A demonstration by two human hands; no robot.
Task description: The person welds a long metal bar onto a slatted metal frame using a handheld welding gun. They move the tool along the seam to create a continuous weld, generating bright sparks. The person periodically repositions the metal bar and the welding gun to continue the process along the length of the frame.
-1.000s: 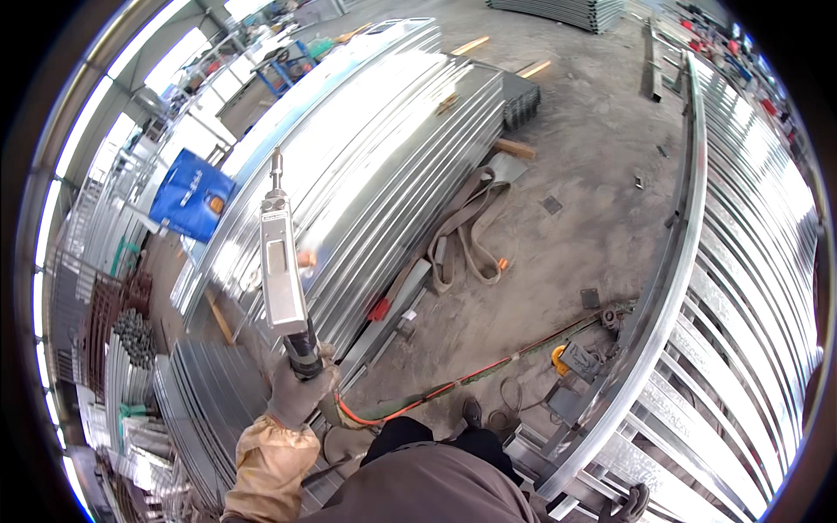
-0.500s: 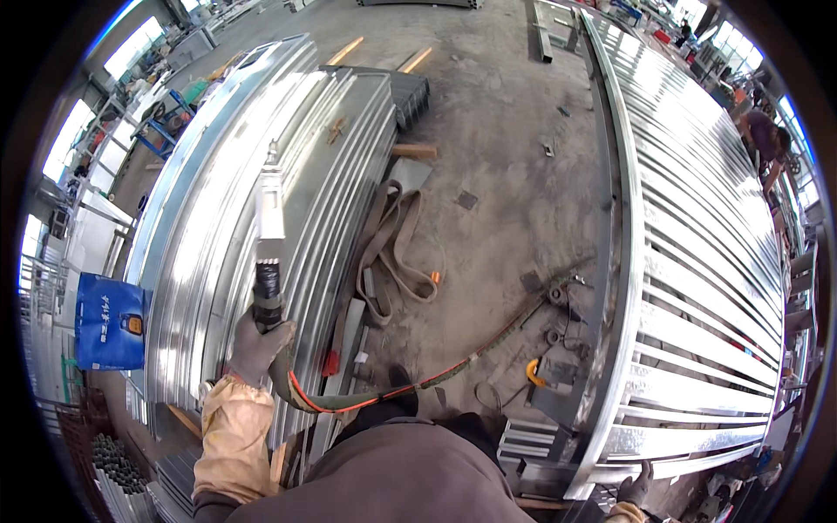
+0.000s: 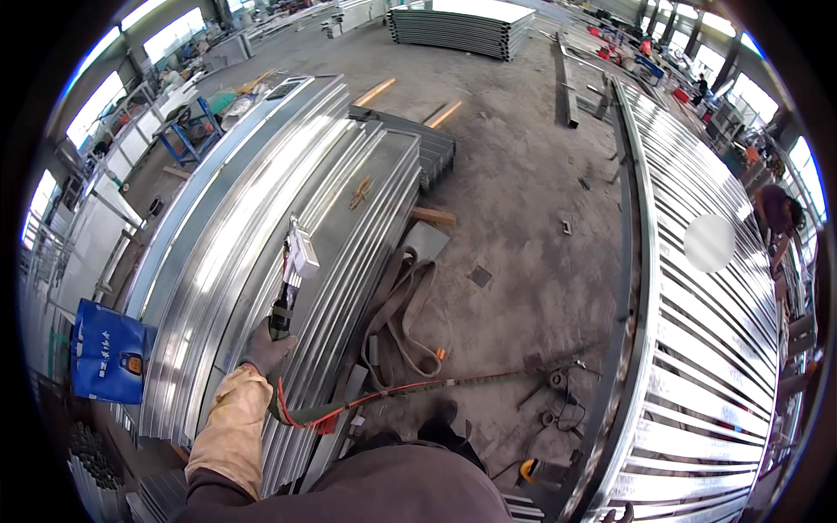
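Note:
My left hand (image 3: 268, 346), in a grey glove with a tan leather cuff, is closed round the black handle of a welding gun (image 3: 301, 254). The gun has a silver box-like head and points away from me over a stack of shiny ribbed metal panels (image 3: 235, 227). From its handle a green-sleeved hose (image 3: 375, 397) with a red line curves right across the floor. Only the dark-gloved fingertips of my right hand (image 3: 620, 514) show at the bottom edge. They are apart, by the near end of a slatted metal panel (image 3: 689, 436), with nothing seen in them.
A blue bag (image 3: 112, 350) stands left of the stack. A looped strap (image 3: 403, 318) and wooden blocks (image 3: 433, 216) lie to its right. Cables and a yellow-handled clamp (image 3: 527, 472) lie near the slatted panel. Another person (image 3: 776, 213) bends at that panel's far right side.
The view has tilted up and shifted. My left hand has turned the welding gun, so its head shows from another side. My right hand has slipped mostly out of the bottom edge.

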